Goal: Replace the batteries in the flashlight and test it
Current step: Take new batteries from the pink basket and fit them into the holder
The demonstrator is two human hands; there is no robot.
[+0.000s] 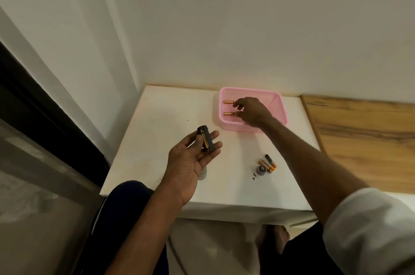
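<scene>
Nearest to us is our right sleeve (368,227), white and pushed up the forearm, with that arm stretched out over the white table (157,122). Our right hand (252,111) reaches into the pink plastic basket (277,106) at the table's far edge, against the wall. Its fingers are curled narrowly over two batteries (228,102) that lie side by side in the basket, copper ends pointing left; the fingertips sit at the batteries' right ends, but we cannot tell whether they grip either one or only touch them.

Our left hand (193,158) is held palm up above the middle of the table, fingers loosely cupped around a black cylindrical battery holder (205,138) — one gold-and-black battery (203,137) shows in its side, and the thumb presses against the holder's near flank. Just below that hand, partly hidden by the palm, a pale rounded part (202,175) rests on the table; it may be the flashlight body, though too little shows to say.

On the table between our two arms lies a small cluster of loose batteries (268,163) — orange and black, touching one another — with a round dark cap (261,169) just beside them. A wood-grain surface (363,133) adjoins the table on the right.
</scene>
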